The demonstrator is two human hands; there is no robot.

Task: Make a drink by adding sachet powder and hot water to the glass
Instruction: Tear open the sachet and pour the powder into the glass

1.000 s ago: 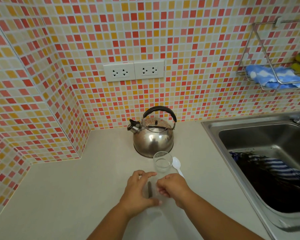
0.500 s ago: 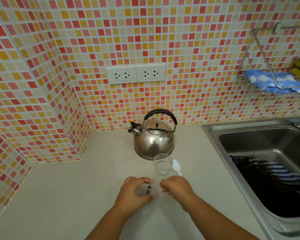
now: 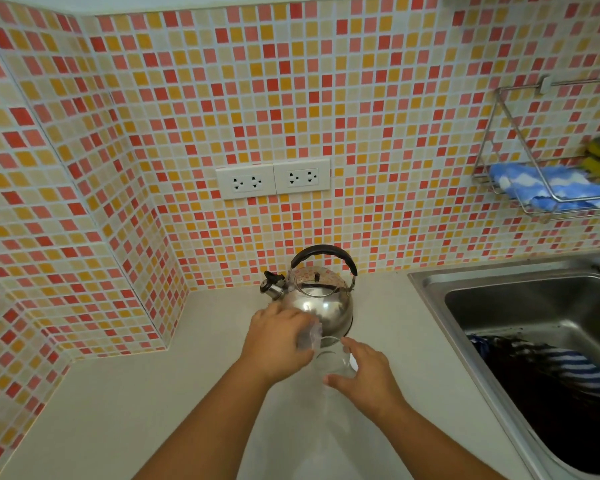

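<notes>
Left hand pinches a pale plastic sachet over the clear glass tumbler gripped by the right hand; the rounded steel kettle seemingly awaits pouring.

Two bare forearms, bare wrists, left hand, right hand, uncovered down to the frame edge

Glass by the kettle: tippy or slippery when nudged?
Likely tippy: the glass looks narrow and empty, so light; the right hand holds it. Probably slick and fragile, being smooth clear glass on a hard countertop.
</notes>
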